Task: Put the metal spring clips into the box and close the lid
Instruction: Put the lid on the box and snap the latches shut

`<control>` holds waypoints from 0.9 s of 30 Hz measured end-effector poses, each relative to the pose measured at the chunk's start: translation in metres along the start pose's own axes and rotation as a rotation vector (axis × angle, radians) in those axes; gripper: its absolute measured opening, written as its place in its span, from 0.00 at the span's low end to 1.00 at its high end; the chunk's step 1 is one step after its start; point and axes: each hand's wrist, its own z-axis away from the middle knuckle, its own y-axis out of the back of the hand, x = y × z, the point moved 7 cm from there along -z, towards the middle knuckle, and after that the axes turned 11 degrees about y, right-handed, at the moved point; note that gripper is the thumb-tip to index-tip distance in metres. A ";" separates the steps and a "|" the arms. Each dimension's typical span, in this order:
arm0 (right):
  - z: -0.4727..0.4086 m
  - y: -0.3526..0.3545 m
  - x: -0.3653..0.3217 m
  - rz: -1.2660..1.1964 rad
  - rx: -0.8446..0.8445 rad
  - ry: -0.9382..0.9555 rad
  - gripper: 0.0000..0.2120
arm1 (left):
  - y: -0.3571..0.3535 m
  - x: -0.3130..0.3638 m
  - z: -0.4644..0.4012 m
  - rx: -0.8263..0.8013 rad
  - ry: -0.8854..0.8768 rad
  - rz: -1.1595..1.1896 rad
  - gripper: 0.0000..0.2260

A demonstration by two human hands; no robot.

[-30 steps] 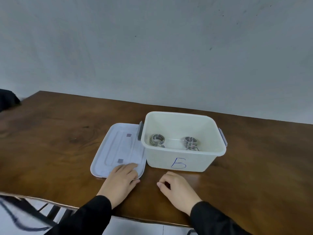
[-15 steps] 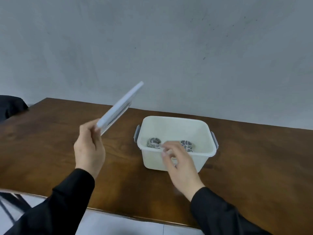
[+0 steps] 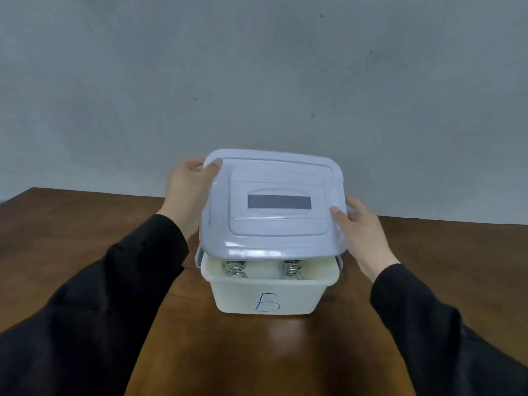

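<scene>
Your left hand (image 3: 190,192) and right hand (image 3: 360,230) grip the lid (image 3: 274,207), tilted over the box (image 3: 267,295). Two spring clips (image 3: 235,268) lie inside.

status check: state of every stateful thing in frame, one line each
lid: off the box, held above it, tilted, near edge over the rim
box: open, upright on the table, marked B
spring clips: two visible inside the box
left hand: gripping the lid's left edge
right hand: gripping the lid's right edge
side latches: not fastened
</scene>
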 end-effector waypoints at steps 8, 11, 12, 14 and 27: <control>0.003 -0.010 0.036 0.332 -0.113 -0.136 0.22 | -0.019 -0.080 -0.037 -0.060 0.149 -0.314 0.10; 0.001 -0.014 0.047 0.401 -0.167 -0.192 0.25 | -0.019 -0.104 -0.046 -0.088 0.239 -0.329 0.15; 0.001 -0.016 0.051 0.417 -0.184 -0.209 0.25 | -0.019 -0.112 -0.049 -0.094 0.262 -0.361 0.17; 0.003 -0.016 0.061 0.433 -0.190 -0.237 0.25 | -0.021 -0.121 -0.049 -0.118 0.279 -0.424 0.16; 0.016 -0.017 0.084 0.262 -0.177 -0.391 0.34 | -0.006 -0.152 -0.007 -0.362 0.507 -0.329 0.45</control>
